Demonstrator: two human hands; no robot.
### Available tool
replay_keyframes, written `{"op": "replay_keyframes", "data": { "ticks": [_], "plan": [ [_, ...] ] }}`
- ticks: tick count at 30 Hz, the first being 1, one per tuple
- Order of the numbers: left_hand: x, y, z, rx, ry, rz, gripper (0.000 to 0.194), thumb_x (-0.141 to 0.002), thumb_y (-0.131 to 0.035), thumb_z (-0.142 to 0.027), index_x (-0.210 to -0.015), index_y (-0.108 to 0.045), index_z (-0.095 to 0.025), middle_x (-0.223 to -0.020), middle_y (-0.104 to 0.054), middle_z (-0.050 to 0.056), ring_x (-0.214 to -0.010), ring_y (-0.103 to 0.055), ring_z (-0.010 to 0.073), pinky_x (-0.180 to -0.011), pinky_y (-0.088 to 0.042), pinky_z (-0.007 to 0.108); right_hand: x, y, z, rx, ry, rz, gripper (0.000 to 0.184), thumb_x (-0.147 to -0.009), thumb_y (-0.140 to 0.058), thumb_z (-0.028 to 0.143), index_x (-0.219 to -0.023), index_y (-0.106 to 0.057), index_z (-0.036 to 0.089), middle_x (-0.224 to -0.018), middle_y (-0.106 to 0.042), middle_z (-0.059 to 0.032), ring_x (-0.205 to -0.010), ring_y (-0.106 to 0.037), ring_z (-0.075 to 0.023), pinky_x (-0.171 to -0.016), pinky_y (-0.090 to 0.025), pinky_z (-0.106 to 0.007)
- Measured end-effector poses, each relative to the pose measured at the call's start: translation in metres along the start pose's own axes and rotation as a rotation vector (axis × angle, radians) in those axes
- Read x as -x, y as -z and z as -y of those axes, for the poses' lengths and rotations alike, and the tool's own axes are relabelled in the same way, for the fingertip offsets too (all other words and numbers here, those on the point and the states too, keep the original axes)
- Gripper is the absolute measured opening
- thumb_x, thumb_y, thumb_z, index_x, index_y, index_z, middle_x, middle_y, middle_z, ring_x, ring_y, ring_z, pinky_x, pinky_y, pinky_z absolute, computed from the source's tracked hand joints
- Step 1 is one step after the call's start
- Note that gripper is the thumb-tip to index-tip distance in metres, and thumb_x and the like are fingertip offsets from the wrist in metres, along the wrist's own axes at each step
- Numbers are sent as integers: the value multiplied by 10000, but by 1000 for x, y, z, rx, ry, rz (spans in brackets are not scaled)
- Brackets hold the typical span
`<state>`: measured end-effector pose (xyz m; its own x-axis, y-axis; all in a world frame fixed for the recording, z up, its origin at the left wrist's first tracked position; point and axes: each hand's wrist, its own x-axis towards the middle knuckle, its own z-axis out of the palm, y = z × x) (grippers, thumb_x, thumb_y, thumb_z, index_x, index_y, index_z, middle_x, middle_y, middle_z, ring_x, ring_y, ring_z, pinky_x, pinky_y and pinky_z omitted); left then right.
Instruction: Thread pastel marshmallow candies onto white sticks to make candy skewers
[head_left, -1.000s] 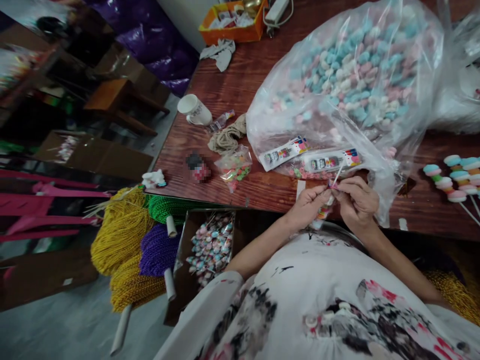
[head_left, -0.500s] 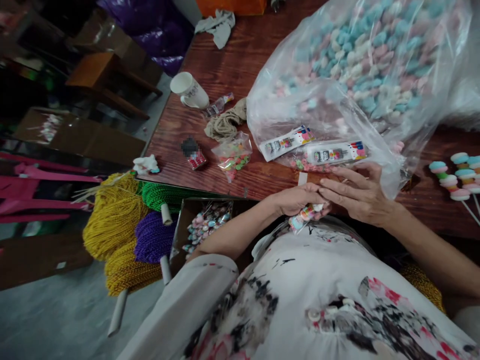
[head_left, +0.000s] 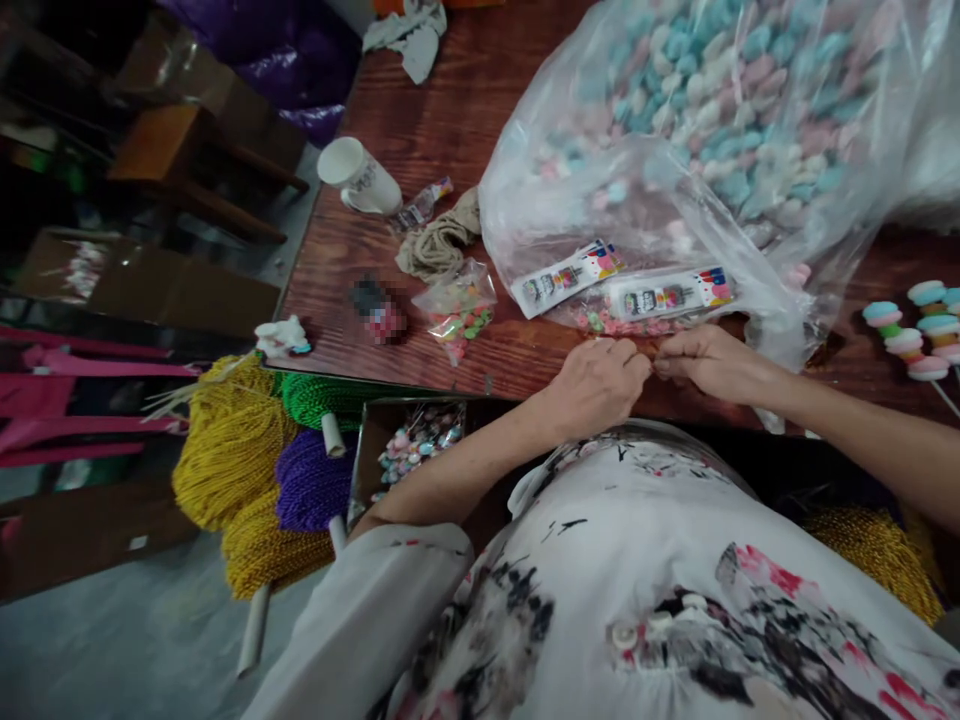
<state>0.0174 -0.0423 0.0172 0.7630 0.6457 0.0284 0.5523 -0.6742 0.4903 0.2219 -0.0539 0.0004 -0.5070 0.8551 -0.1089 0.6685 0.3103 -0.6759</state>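
My left hand (head_left: 604,385) is closed, back of the hand up, at the table's front edge. My right hand (head_left: 697,360) pinches close beside it, fingertips meeting the left hand's fingers. What lies between the fingers is hidden. Just beyond the hands lie printed candy wrappers (head_left: 667,297), with another stack of wrappers (head_left: 566,278) to their left. Small red and green candies (head_left: 596,320) show under them. A large clear bag of pastel marshmallows (head_left: 720,110) fills the table behind. Marshmallow skewers (head_left: 900,335) lie at the right.
On the left of the table (head_left: 450,110) are a white mug (head_left: 360,177), a tan cloth (head_left: 442,240) and a small candy bag (head_left: 459,310). Below the edge stand a box of wrapped sweets (head_left: 420,440) and yellow cord bundles (head_left: 232,450).
The left hand has turned over, covering the wrapped marshmallow skewer that showed in it before. The right hand's spread fingers have closed into a pinch. The view has shifted slightly.
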Motion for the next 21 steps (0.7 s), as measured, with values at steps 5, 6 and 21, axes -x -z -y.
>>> {"op": "replay_keyframes", "data": {
  "ticks": [5, 6, 21],
  "plan": [
    [-23, 6, 17, 860, 262, 52, 238, -821, -514, -196, -595, -573, -145, -541, -485, -9, -481, -425, 79, -509, -365, 225, 3, 24, 5, 361, 290, -263, 249, -905, -519, 236, -1085, -665, 326, -1181, -695, -3, -1221, -524, -268, -986, -320, -518],
    [-27, 10, 17, 1035, 334, 122, 227, -803, -561, -224, -594, -584, -139, -528, -498, -6, -444, -408, 69, -472, -341, 219, 5, 30, 5, 369, 344, -256, 254, -907, -528, 255, -1100, -653, 362, -1201, -689, 20, -1227, -530, -262, -1000, -307, -535],
    [-21, 8, -4, -20, -31, -130, 228, -895, -456, -211, -880, -670, -133, -908, -653, 109, -846, -600, 189, -802, -466, 337, -9, 32, -8, -129, 36, -69, 298, -888, -534, 428, -728, -702, 241, -616, -628, 35, -609, -535, -136, -611, -412, -290]
  ]
}}
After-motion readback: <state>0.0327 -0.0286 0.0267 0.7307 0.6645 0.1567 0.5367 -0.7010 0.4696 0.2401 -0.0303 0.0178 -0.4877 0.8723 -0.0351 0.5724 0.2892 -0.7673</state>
